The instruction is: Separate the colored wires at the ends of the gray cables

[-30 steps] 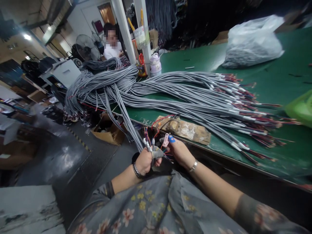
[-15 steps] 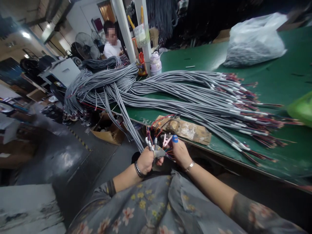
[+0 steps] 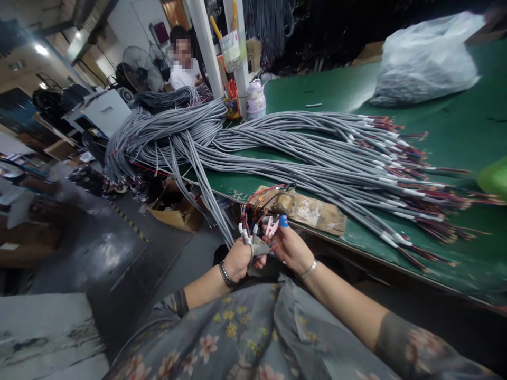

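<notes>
Since the earlier frames the view has tipped a little, so the plastic bag sits higher in the upper right, and the right hand has drawn slightly closer to the left hand. Both are low in the middle of the frame, just in front of the counter edge. The left hand is clenched around a few cable ends, whose thin coloured wires stick up above the fist. The right hand pinches a small pink piece between thumb and a finger wearing a blue cap, just beside those wires. The held cables run up to the heap of grey cables spread across the counter. They look limp and light, their jackets smooth enough to slip. The bared wires seem easy to bend or snap, so the jacket just below the fan of wires looks the safest place to grip. Whether the pink piece is a clip or a connector cannot be told, and the left fingertips are hidden. A wooden board behind the hands carries some blurred wiring, and a green thing is cut off at the right edge.
</notes>
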`<state>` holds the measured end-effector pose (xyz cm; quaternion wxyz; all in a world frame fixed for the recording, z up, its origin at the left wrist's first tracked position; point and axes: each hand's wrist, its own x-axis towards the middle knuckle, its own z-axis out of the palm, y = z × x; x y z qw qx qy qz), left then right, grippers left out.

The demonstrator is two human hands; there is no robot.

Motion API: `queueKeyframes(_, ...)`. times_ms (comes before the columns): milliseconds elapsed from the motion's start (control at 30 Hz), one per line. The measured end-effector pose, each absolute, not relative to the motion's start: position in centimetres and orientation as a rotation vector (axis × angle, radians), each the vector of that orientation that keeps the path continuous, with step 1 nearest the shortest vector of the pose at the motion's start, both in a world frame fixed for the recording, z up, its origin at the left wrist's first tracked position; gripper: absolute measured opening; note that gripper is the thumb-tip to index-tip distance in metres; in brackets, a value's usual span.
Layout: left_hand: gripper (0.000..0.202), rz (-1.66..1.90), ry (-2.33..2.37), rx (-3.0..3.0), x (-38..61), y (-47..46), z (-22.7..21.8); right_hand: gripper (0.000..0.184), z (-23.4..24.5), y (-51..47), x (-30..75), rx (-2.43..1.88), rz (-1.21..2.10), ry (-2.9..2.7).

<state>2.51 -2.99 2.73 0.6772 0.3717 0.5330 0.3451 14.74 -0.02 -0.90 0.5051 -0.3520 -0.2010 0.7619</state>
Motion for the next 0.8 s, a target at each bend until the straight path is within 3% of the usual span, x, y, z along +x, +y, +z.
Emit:
queueKeyframes(300,0.037,0.83,1.154,0.841,2.0,-4.0,3.3,0.048,-0.1,-0.7,15.5,-0.826,1.93,-0.405)
queueKeyframes(500,0.031,0.936,1.216,0.802,2.2,-4.9,3.6,0.029,-0.3,-0.8,15.8,-0.719,1.915,-0.454)
queueKeyframes(800,0.031,0.998,1.261,0.796,2.9,-4.1,3.2,0.036,-0.8,-0.5,16.0,-0.733,1.903,-0.499)
